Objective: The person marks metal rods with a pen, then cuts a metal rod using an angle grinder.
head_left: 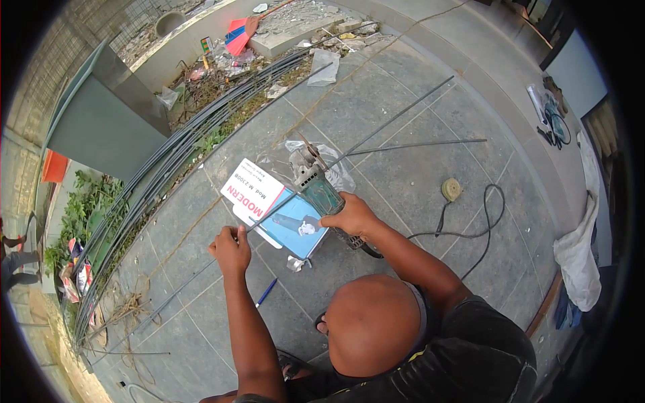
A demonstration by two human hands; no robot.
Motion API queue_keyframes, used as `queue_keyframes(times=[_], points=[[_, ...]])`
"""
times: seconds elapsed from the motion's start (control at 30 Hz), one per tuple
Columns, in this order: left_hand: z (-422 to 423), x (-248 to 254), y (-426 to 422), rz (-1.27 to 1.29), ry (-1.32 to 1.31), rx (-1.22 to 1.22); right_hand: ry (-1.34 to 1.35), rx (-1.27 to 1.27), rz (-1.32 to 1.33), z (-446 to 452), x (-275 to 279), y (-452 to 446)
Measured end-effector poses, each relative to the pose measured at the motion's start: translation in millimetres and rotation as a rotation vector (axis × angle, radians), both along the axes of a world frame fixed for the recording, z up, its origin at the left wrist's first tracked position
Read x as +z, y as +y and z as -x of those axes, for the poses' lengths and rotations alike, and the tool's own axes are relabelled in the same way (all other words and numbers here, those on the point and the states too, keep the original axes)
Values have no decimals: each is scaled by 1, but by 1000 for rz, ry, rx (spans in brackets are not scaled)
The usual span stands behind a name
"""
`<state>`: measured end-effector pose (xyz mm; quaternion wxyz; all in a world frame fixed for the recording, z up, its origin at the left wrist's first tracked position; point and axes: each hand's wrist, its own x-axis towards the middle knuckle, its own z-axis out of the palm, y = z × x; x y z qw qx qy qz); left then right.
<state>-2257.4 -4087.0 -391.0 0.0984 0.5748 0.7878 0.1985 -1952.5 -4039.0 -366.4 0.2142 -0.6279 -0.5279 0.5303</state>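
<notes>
"Grinder [321,193]: location?"
"At the edge of the printed box [252,191], gripped in the right hand [351,216]."
"Left hand [232,251]?"
"Closed around a dark rod [274,211], which crosses over the box."

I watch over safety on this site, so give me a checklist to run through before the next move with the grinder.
1. Left hand gripping the rod: ok, fingers closed around it.
2. Right hand gripping the grinder: ok, held by its body.
3. Gloves worn: not ok, both hands are bare.
4. Loose things away from the grinder: not ok, the cardboard box and clear plastic lie right by it.
5. Black cord plugged in: cannot tell, no socket is clearly shown.
6. Grinder switched off: cannot tell from this one picture.
</notes>
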Motion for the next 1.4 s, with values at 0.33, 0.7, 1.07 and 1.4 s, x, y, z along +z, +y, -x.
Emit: queue_keyframes(times=[0.33,0.7,1.07,1.4], points=[[8,-26,-3,66,56,-116,69,-34,21,-1,-13,6],[8,-27,4,60,64,-132,62,-47,21,-3,-14,7],[5,-30,11,62,57,-133,60,-49,26,-2,-4,8],[8,-33,10,58,74,-144,51,-85,13,0,-6,7]])
